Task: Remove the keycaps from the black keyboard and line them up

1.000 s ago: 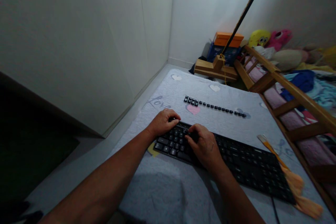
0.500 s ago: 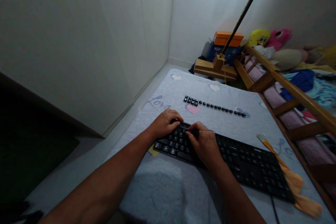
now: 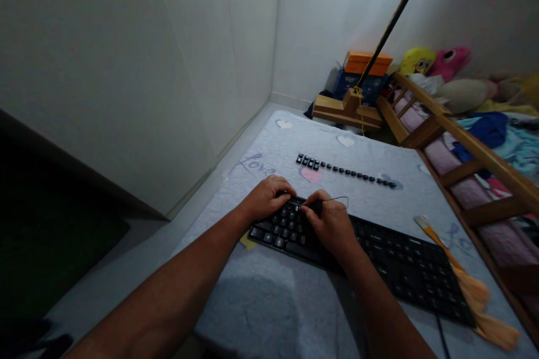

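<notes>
A black keyboard (image 3: 404, 269) lies at a slant on the cloth-covered surface. My left hand (image 3: 269, 197) is closed over its far left corner, fingers along the back edge and thumb on top. Over the upper left keys, my right hand (image 3: 330, 221) pinches a thin bent wire (image 3: 343, 198), whose looped end sticks out to the right. The wire's other end, near the keys, is too small to make out. Beyond the keyboard, several loose black keycaps (image 3: 353, 173) are laid out in a line, doubled at the left end.
A brush (image 3: 429, 231) and an orange cloth (image 3: 492, 320) lie at the keyboard's right end. Something yellow (image 3: 247, 241) shows under its left corner. A wooden bed rail (image 3: 471, 146) borders the right, a tall pale cabinet (image 3: 168, 67) the left. A wooden stand (image 3: 345, 106) is behind.
The wire in my right hand has turned, so its loop now points up and to the right. My right fingertips have shifted slightly over the keys. My left hand stays on the corner.
</notes>
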Demonstrator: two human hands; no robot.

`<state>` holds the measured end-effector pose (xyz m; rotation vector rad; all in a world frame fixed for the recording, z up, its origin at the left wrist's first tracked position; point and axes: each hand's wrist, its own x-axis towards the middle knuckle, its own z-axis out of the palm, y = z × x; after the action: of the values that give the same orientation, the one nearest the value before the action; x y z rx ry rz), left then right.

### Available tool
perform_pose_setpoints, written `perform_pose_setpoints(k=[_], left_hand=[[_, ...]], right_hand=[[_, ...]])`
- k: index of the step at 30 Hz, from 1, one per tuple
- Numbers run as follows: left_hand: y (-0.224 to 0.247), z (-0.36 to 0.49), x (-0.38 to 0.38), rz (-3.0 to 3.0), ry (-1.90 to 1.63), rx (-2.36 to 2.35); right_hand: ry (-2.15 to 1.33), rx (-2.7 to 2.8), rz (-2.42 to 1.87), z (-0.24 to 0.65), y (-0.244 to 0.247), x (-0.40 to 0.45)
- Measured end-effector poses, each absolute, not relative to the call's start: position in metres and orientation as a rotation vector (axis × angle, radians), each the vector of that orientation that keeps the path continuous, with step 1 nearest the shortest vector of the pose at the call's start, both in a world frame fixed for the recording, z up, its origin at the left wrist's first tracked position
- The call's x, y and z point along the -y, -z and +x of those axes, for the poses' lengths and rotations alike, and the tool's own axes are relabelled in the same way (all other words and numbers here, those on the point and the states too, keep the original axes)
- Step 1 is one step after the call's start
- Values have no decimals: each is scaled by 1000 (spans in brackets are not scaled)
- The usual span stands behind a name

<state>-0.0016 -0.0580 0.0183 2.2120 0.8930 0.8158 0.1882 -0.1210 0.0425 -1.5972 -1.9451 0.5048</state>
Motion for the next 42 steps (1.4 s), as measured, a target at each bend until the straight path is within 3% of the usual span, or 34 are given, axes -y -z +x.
perform_pose_setpoints(k=[24, 42], left_hand=[[-22, -2, 58, 2193, -810, -871], [-19, -2, 58, 2188, -815, -882]], right_hand=[[-635, 1966, -1630, 191, -51, 106], [-483, 2012, -1590, 189, -48, 114]])
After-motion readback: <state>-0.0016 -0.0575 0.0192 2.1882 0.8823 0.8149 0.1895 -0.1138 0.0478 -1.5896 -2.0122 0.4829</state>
